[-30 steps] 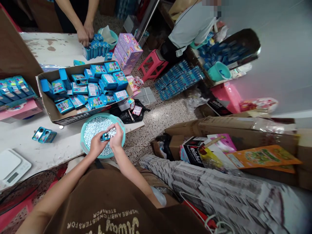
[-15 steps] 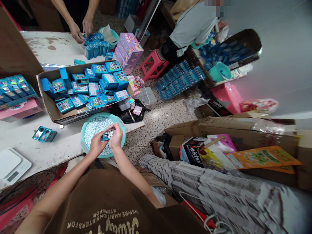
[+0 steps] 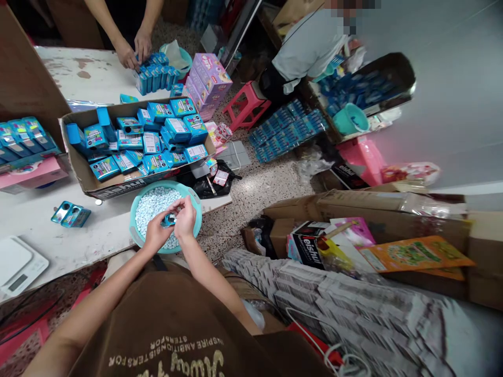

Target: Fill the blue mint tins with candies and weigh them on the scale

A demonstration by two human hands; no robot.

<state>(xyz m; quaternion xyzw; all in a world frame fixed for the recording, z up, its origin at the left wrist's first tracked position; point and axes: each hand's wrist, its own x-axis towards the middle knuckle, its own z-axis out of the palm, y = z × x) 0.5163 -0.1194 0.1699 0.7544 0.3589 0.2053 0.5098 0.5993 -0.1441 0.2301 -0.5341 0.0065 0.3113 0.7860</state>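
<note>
My left hand (image 3: pixel 155 233) grips a small blue tin (image 3: pixel 169 220) low over a round teal basin (image 3: pixel 135 235) heaped with small white mints (image 3: pixel 151 209). My right hand (image 3: pixel 185 220) is curled over the tin's other side, with its fingers touching the tin. The two hands hide most of the tin, so I cannot tell whether it is open. Both forearms reach out from a brown apron (image 3: pixel 168 324).
Left of the basin, a cardboard box (image 3: pixel 98 180) holds several blue packs. A digital scale (image 3: pixel 18 267) and open blue tins (image 3: pixel 70 213) sit on a white table (image 3: pixel 98 246). A co-worker's hands (image 3: pixel 131 52) touch blue boxes (image 3: pixel 153 73) at the far side.
The small heap of mints on my right fingers no longer shows, and my right hand now sits closer over the tin. The co-worker's hands have moved onto the blue boxes.
</note>
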